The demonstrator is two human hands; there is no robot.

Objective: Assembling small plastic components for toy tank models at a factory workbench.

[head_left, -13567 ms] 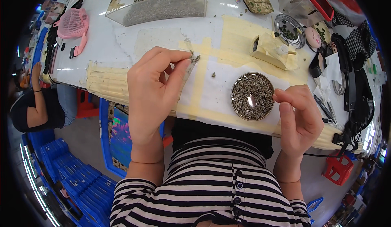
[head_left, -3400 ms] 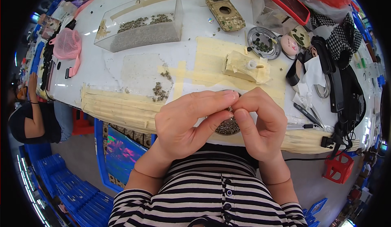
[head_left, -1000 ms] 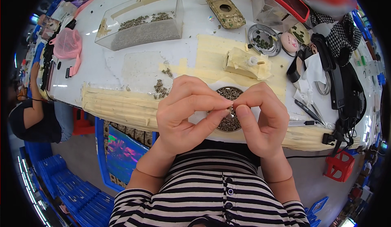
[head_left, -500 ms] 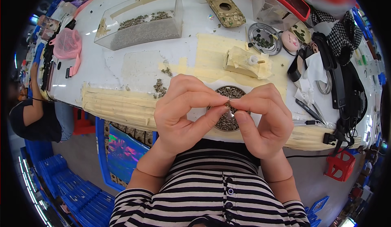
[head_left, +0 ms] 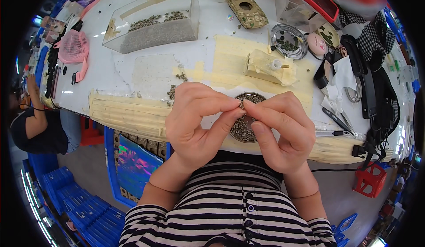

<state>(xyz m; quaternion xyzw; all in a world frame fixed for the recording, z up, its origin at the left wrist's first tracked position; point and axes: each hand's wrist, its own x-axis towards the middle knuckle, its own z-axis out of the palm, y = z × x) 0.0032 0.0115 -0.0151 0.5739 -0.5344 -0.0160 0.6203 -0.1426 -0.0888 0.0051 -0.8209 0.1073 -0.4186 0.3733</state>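
Above a round metal dish point(head_left: 245, 134) of small metal parts, my two hands meet at the fingertips. My left hand point(head_left: 197, 125) pinches a tiny metal part point(head_left: 241, 105) between thumb and index finger. The index fingertip of my right hand point(head_left: 285, 132) presses against that same part; its thumb sits lower and apart from it, over the dish. Fingers cover much of the part, so its exact kind cannot be made out. Left of my left hand, a loose pile of similar small parts point(head_left: 171, 92) lies on the table.
A clear box point(head_left: 152, 41) of small parts stands far left. Beyond my hands are a taped block point(head_left: 268, 67) with a white nozzle, a camouflage-patterned case point(head_left: 246, 10) and a dish of dark green bits point(head_left: 287, 42). Tweezers and a knife point(head_left: 335, 117) lie right. A person point(head_left: 37, 127) works at left.
Both hands have shifted slightly left and the pinched part has moved a little up and left with them. More of the dish's parts show below the fingertips.
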